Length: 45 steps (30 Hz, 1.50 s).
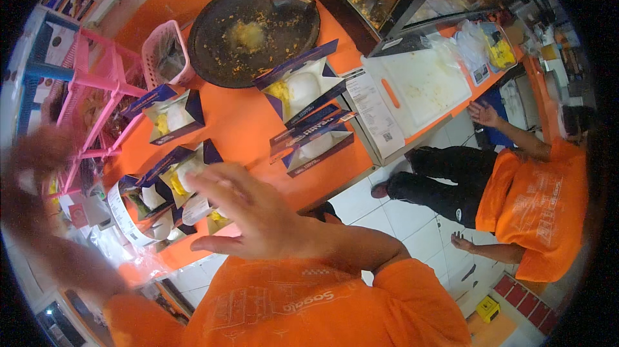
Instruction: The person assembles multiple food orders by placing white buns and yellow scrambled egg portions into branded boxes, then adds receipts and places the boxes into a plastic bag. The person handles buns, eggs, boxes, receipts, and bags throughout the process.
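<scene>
My right hand is open over the near left of the orange table, fingers stretched out, with nothing in it. Just beyond its fingers is a dark blue food box holding something white and rounded with yellow food. My left hand is raised at the far left near the pink rack; motion smears its fingers. More open boxes stand on the table: one box beside the pink basket, a larger box by the dark dish, and another box near the right edge. Each holds a white rounded portion.
A big round dark dish with yellow crumbs sits at the back, next to a pink basket. To the right lie a white board and a printed paper. A person in an orange shirt stands at the right, hands apart.
</scene>
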Motion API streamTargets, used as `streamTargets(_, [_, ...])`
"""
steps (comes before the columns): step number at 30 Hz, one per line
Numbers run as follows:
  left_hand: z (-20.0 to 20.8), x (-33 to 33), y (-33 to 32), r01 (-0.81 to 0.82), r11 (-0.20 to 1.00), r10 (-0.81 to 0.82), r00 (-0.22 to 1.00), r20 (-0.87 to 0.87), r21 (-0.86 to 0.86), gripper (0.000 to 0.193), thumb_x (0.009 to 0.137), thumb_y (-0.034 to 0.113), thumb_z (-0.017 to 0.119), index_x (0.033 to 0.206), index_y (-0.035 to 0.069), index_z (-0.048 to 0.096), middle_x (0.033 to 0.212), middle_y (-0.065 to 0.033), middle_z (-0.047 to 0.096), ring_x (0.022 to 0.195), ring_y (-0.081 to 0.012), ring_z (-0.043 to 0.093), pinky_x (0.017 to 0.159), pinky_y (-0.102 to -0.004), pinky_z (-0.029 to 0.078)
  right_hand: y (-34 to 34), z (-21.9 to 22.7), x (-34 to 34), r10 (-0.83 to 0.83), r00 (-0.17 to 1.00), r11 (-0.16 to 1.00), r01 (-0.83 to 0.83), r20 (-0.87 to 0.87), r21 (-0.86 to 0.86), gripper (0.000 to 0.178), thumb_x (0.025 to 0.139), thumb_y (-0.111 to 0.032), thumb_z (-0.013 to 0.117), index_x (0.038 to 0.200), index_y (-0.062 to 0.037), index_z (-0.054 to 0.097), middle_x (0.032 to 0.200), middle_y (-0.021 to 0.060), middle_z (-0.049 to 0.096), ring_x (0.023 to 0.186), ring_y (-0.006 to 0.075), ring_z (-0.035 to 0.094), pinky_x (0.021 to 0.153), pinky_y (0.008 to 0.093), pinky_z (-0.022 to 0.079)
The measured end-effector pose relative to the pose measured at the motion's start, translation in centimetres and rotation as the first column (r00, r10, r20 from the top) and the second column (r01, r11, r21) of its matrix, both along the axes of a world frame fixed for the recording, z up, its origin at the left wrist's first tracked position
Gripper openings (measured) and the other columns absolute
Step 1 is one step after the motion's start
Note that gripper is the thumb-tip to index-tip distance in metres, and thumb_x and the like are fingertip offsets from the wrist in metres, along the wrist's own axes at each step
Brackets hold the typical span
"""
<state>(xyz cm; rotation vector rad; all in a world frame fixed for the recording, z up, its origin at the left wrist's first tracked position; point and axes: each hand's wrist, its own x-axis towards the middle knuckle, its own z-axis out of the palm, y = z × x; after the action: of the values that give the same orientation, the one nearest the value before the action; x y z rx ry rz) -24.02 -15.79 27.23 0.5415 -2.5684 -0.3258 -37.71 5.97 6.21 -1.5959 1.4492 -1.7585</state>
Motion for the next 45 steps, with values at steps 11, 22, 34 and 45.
streamTargets(11, [-21.1,-10.4,13.4,0.039,0.901,-0.085,0.992,0.089,0.432,0.039,0.083,0.015,0.078,0.121,0.005,0.07,0.125,-0.0193,0.067,0.115,-0.0397,0.064,0.097,-0.0431,0.051,7.8,-10.6,-8.5,-0.367,0.925,0.775,0.36,-0.092,0.52,0.028,0.084,-0.002,0.073,0.112,-0.0016,0.07,0.102,0.0175,0.065,0.09,0.03,0.069,0.077,0.0381,0.056])
streamTargets(22, [-28.8,-10.8,12.0,-0.201,0.699,0.112,0.979,0.172,0.686,0.027,0.089,0.015,0.076,0.109,-0.001,0.071,0.097,-0.0181,0.077,0.092,-0.0263,0.077,0.081,-0.0349,0.059,2.3,-13.8,-6.5,-0.222,0.825,0.561,0.545,-0.52,0.624,0.022,0.086,-0.016,0.069,0.104,-0.0035,0.066,0.074,0.0194,0.068,0.072,0.039,0.07,0.065,0.0506,0.057])
streamTargets(34, [-26.9,-11.0,12.8,-0.239,0.761,0.12,0.965,0.231,0.603,0.029,0.086,0.011,0.07,0.111,-0.004,0.07,0.105,-0.0211,0.075,0.102,-0.0321,0.075,0.09,-0.039,0.058,1.9,-12.4,-6.2,-0.129,0.837,0.626,0.484,-0.532,0.611,0.02,0.083,-0.014,0.068,0.1,-0.0031,0.069,0.08,0.02,0.07,0.074,0.0387,0.071,0.062,0.0515,0.056])
streamTargets(45, [-26.9,-10.8,12.7,-0.181,0.786,0.083,0.978,0.189,0.592,0.024,0.086,0.006,0.066,0.109,-0.001,0.07,0.104,-0.0222,0.073,0.1,-0.0369,0.072,0.089,-0.0419,0.055,2.1,-15.1,-6.2,-0.202,0.73,0.605,0.617,-0.653,0.503,0.019,0.084,-0.024,0.068,0.094,-0.0079,0.071,0.101,0.0138,0.065,0.102,0.0346,0.062,0.074,0.0492,0.056])
